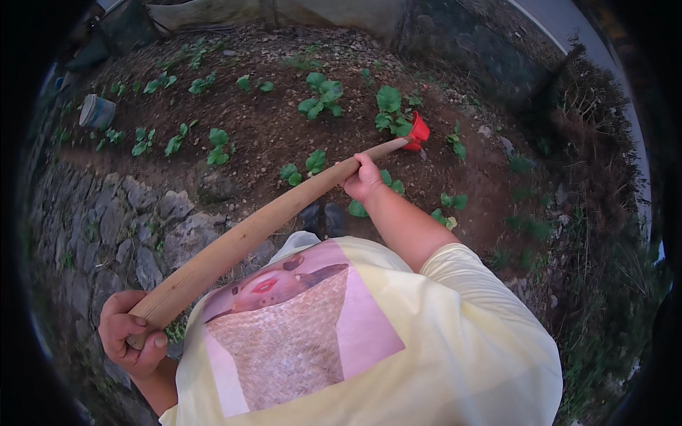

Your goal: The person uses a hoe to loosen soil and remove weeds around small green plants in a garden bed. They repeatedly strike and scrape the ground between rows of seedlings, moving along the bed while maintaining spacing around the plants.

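Note:
A hoe with a long wooden handle runs slantwise across the view in front of my body. Its red head is at the far end, beside a broad-leaved plant; whether it touches the soil I cannot tell. My left hand is wrapped around the butt of the handle at the lower left. Farther up, towards the head, my right hand grips the same handle. Small green seedlings grow just past my right wrist and are partly covered by it.
Rows of young leafy plants stand in the brown soil. To the left is a stone wall, with a pale bucket tilted beyond it. My dark boots are below the handle. Netting borders the plot.

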Demonstrator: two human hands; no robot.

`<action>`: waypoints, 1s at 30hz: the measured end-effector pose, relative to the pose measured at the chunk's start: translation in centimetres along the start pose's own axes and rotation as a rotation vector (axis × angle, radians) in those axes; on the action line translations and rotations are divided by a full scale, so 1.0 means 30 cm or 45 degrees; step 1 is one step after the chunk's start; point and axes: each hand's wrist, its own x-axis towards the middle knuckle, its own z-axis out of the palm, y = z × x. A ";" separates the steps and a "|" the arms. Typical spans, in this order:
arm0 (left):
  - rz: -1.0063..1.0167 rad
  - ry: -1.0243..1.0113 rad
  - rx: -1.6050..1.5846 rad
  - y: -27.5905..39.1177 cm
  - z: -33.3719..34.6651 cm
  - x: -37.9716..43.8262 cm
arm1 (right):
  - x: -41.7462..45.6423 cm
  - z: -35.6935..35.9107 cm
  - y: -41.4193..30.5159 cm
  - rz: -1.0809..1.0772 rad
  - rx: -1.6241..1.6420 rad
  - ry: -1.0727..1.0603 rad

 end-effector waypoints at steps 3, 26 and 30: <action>0.085 0.042 -0.110 -0.003 -0.046 -0.014 | -0.024 0.020 0.039 -0.011 0.001 -0.111; 0.080 -0.222 0.176 -0.036 0.020 0.088 | -0.018 0.143 0.011 -0.011 -0.250 -0.025; -0.128 -0.048 0.011 -0.007 -0.075 0.066 | -0.081 0.246 0.044 -0.044 -0.370 0.006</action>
